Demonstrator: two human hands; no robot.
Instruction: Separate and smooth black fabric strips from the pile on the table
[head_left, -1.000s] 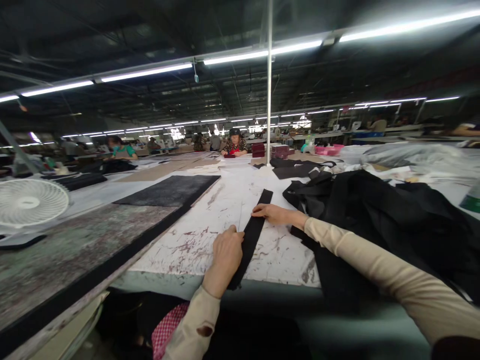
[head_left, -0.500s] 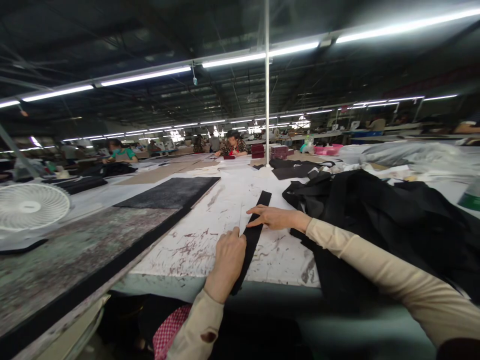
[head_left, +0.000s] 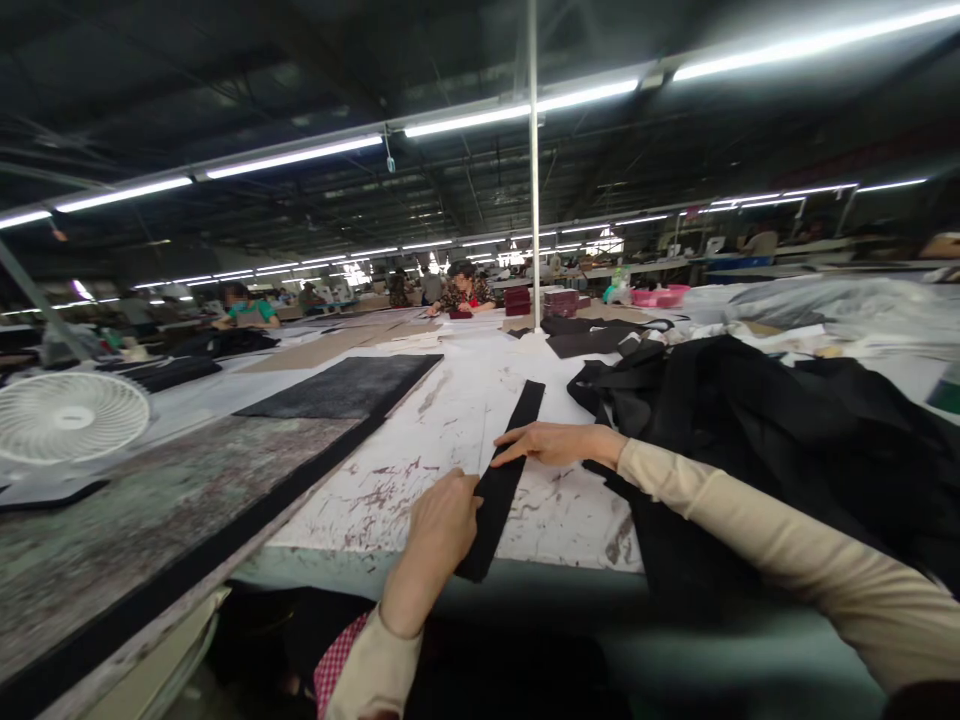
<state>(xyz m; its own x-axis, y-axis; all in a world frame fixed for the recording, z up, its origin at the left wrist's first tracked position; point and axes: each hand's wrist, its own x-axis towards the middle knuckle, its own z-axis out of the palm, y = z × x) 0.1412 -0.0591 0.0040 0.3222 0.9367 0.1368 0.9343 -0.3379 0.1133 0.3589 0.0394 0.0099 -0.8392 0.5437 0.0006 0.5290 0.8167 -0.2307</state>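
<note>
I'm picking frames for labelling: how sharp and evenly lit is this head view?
Head view: the left hand, right hand and black strip are fairly sharp; the tube lights glare; the edges look stretched; the far workers are small and soft.

The stained white table (head_left: 420,470) carries a black strip (head_left: 517,430) running from its near edge inward, a cloth heap (head_left: 750,420) along the right side, and a dark mat (head_left: 345,385) toward the left.
</note>
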